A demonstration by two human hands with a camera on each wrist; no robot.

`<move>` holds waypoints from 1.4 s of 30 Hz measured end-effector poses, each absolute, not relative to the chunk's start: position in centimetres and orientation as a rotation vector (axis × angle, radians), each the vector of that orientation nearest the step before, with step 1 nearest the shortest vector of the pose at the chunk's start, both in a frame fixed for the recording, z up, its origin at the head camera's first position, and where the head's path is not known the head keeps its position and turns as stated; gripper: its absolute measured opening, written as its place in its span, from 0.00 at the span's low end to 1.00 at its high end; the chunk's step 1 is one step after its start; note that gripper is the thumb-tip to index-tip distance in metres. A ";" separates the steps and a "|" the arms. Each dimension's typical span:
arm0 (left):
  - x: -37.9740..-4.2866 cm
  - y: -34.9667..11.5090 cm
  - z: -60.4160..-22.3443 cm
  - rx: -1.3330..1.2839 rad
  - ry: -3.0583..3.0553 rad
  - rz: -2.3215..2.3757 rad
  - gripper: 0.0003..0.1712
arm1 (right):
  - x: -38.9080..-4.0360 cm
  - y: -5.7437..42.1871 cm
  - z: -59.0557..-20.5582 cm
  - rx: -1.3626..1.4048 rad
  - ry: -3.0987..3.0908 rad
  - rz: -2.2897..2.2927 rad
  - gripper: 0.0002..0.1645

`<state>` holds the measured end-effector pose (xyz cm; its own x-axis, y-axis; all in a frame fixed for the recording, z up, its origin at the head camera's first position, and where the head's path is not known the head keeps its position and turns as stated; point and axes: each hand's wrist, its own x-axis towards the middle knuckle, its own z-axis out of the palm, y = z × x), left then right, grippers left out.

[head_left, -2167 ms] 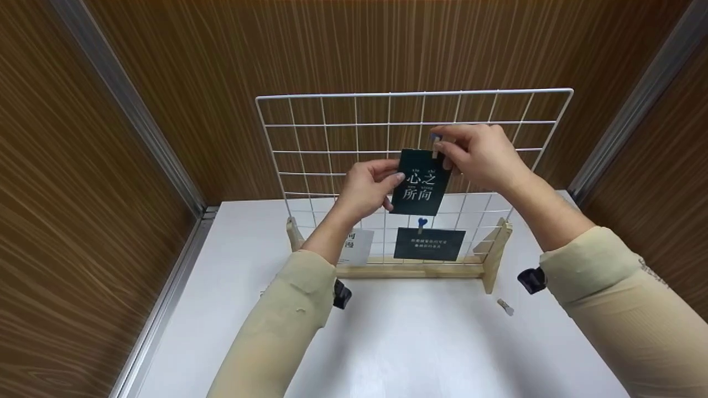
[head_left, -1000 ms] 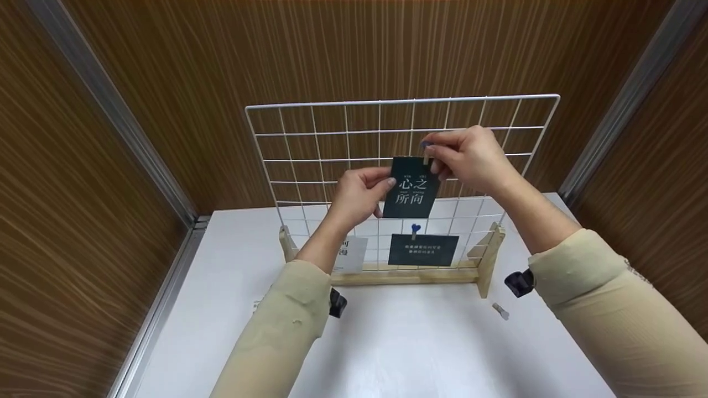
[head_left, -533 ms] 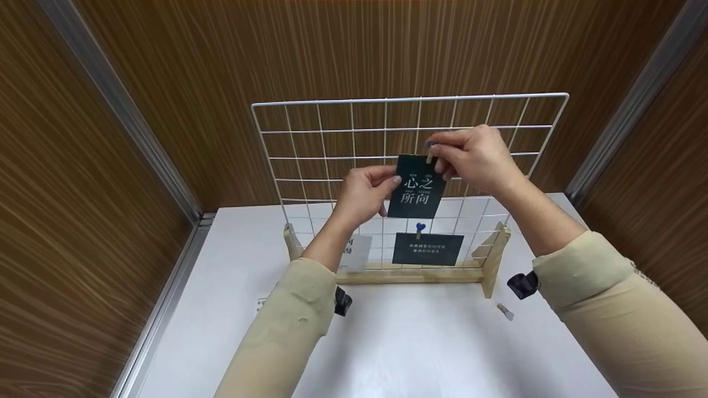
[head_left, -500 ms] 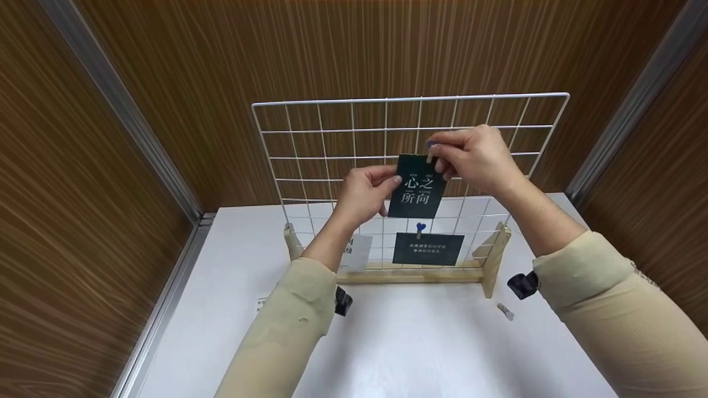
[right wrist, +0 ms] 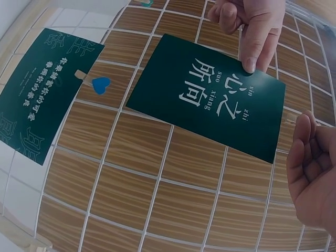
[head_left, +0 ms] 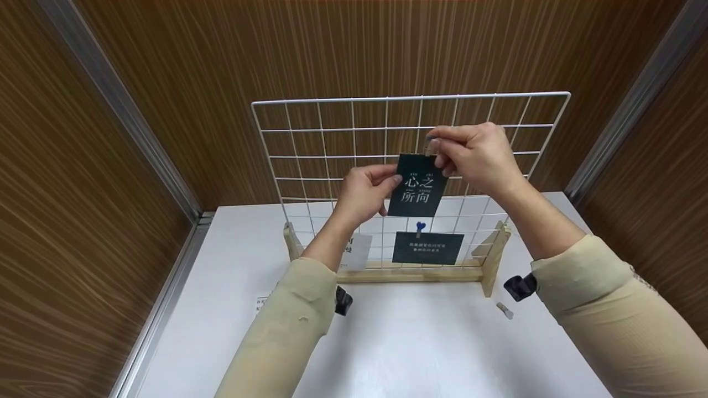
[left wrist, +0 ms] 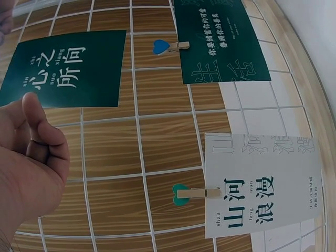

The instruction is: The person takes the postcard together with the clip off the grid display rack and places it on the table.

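Note:
My left hand (head_left: 362, 193) pinches the left edge of a dark green card (head_left: 418, 188) with white characters, held upright against a white wire grid (head_left: 337, 99). In the left wrist view its thumb lies on the card's face. At the card's top right corner, my right hand (head_left: 478, 155) pinches a small wooden clothespin (head_left: 428, 147) between thumb and index finger. The clothespin's lower end is right at the card's top edge, and the fingers cover part of it. Below hangs a second green card (head_left: 428, 249) from a clothespin with a blue heart (head_left: 421, 226).
A white card (left wrist: 262, 184) hangs from a green-heart clothespin (left wrist: 191, 193) lower left on the grid. Wooden feet (head_left: 496, 260) and a crossbar carry the grid on the white table (head_left: 387, 342). A loose clothespin (head_left: 504, 310) lies at right, a printed piece (head_left: 261, 302) at left.
The right hand's clothespin has risen slightly, from overlapping the card's top corner to its top edge, and its blue heart shows less. The left hand keeps holding the card in place.

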<state>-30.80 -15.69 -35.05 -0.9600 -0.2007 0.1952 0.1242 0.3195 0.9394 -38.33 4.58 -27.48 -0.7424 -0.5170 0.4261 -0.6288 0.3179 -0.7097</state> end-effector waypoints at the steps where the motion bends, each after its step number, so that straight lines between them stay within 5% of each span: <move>1: -30.8 -15.7 -35.0 0.071 -2.313 -1.685 0.16 | -38.3 4.6 -27.5 1.072 -2.446 1.410 0.12; 42: -28.6 -18.0 -34.0 0.007 -2.167 -1.879 0.15 | -38.5 9.6 -30.2 0.959 -2.401 1.727 0.17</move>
